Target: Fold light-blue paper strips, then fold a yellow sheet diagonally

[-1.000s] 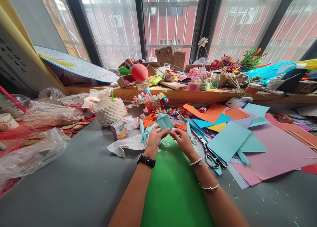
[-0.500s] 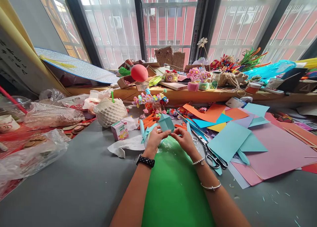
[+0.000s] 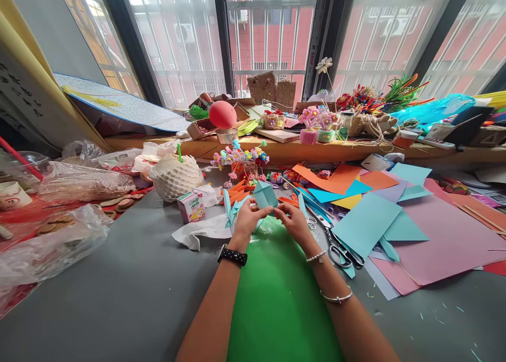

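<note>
Above the far end of the green mat (image 3: 280,299), the left hand (image 3: 247,222) holds a piece of folded light-blue paper (image 3: 264,194), its thumb laid along the lower edge. The right hand (image 3: 292,224) comes in from the mat's right side, thumb and fingers drawn into a narrow pinch at the paper's lower right corner; the fingertips of both hands crowd together there, so exactly how the paper sits between them is hard to make out. Just left of the mat's far end are folded light-blue strips (image 3: 230,210), partly behind the left hand, and a crumpled white tissue (image 3: 205,231). Farther left of the mat stand a small pink-and-white carton (image 3: 192,207) and a round thing in white foam netting (image 3: 176,178) with a green straw (image 3: 179,153). To the right of the mat lie large black-handled scissors (image 3: 340,254), then overlapping light-blue sheets (image 3: 367,222) and a big pink sheet (image 3: 430,251). Orange paper (image 3: 340,180) lies beyond these, to the mat's far right. Past the mat's far end is a bunch of small colourful flowers (image 3: 241,159), and behind it, on a ledge (image 3: 276,152), a red ball (image 3: 222,114) rests on a metal tin (image 3: 227,136)
</note>
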`<state>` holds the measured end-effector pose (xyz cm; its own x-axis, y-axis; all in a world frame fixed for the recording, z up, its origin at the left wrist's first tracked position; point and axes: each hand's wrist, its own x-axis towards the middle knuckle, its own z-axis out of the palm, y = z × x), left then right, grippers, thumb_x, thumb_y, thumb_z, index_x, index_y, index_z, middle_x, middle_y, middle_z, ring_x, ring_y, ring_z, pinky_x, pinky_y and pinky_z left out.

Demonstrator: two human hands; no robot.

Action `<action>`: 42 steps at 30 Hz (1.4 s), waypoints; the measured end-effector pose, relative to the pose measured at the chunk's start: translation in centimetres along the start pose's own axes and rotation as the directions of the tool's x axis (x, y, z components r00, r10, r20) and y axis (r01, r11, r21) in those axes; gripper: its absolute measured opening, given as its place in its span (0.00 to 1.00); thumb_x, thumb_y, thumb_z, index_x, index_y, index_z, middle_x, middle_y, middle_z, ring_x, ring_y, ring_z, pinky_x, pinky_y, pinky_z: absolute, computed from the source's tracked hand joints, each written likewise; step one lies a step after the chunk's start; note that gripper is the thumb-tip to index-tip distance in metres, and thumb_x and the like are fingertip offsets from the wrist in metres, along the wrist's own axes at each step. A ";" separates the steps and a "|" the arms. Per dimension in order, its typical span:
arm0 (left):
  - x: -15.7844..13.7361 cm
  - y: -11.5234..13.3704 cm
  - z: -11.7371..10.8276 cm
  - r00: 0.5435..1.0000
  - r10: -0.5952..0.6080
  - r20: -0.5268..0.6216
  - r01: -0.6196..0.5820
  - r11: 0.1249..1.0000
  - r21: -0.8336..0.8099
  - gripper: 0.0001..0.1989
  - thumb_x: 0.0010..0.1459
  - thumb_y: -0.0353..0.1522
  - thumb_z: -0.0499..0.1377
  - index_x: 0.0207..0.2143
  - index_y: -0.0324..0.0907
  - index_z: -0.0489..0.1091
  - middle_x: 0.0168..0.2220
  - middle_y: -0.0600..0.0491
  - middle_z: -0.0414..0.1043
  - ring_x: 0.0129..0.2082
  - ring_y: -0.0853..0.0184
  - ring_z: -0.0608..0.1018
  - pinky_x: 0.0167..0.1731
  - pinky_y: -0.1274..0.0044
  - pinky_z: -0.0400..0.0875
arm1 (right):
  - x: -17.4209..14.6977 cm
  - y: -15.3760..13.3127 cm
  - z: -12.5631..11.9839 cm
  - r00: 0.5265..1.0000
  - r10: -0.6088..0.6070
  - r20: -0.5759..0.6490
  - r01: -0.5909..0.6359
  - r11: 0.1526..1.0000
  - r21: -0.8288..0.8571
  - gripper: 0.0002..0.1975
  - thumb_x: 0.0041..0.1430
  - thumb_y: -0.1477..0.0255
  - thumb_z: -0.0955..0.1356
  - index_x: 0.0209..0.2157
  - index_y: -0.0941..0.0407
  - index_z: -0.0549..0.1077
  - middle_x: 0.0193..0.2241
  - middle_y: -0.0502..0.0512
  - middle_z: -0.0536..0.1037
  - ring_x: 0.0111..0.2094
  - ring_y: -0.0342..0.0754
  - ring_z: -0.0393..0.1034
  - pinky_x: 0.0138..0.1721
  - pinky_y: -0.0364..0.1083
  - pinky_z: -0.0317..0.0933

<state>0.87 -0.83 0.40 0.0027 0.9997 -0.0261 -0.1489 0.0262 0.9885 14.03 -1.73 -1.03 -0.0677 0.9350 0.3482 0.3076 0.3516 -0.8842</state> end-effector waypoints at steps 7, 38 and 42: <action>0.0 0.2 0.0 0.999 -0.007 0.046 0.006 1.000 0.009 0.22 0.30 0.32 0.66 0.30 0.37 0.61 0.20 0.56 0.69 0.22 0.71 0.72 0.28 0.78 0.65 | -0.1 -0.1 -0.1 0.999 0.041 -0.012 -0.039 0.993 0.109 0.10 0.48 0.65 0.63 0.23 0.57 0.62 0.19 0.50 0.67 0.21 0.42 0.62 0.22 0.41 0.56; -0.3 0.7 -0.7 0.986 -0.062 0.152 0.091 0.977 -0.193 0.14 0.37 0.33 0.63 0.28 0.38 0.64 0.25 0.55 0.68 0.26 0.72 0.72 0.31 0.79 0.67 | -0.1 0.1 -0.2 0.990 0.012 0.142 -0.034 0.987 0.154 0.13 0.49 0.61 0.62 0.24 0.57 0.64 0.21 0.50 0.68 0.24 0.43 0.65 0.25 0.42 0.61; 0.0 1.4 -1.8 0.987 -0.045 0.156 0.079 0.973 -0.219 0.16 0.40 0.37 0.61 0.31 0.39 0.66 0.25 0.55 0.68 0.23 0.73 0.71 0.25 0.81 0.67 | 0.1 0.2 -1.6 0.963 -0.010 0.269 -0.009 0.998 0.068 0.13 0.49 0.61 0.62 0.23 0.58 0.65 0.22 0.50 0.69 0.26 0.42 0.64 0.27 0.42 0.59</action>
<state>-1.11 -0.80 1.53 0.1637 0.9854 -0.0470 -0.3608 0.1041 0.9268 15.57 -1.62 -0.66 -0.3236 0.9098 0.2601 0.2432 0.3456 -0.9063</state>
